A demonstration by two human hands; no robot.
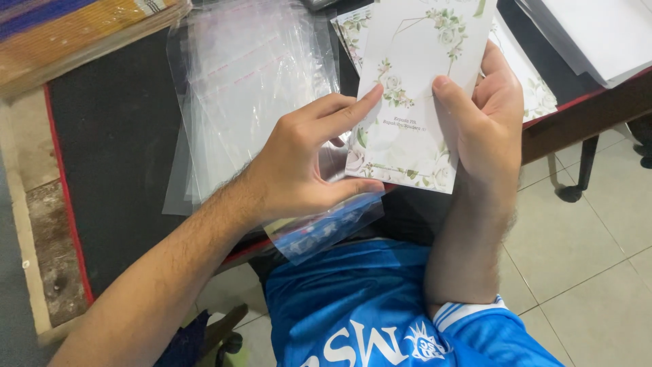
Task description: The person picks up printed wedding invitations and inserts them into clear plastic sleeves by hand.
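Head view: right hand grips a floral card; left hand pinches its lower corner beside clear sleeves at the tabletop's near edge, mid-sleeving; next needs an opened sleeve.

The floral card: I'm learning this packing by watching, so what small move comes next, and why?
Probably slide the floral card, held by the right hand, into a clear sleeve pinched by the left hand; the card's lower edge sits just above the sleeve.
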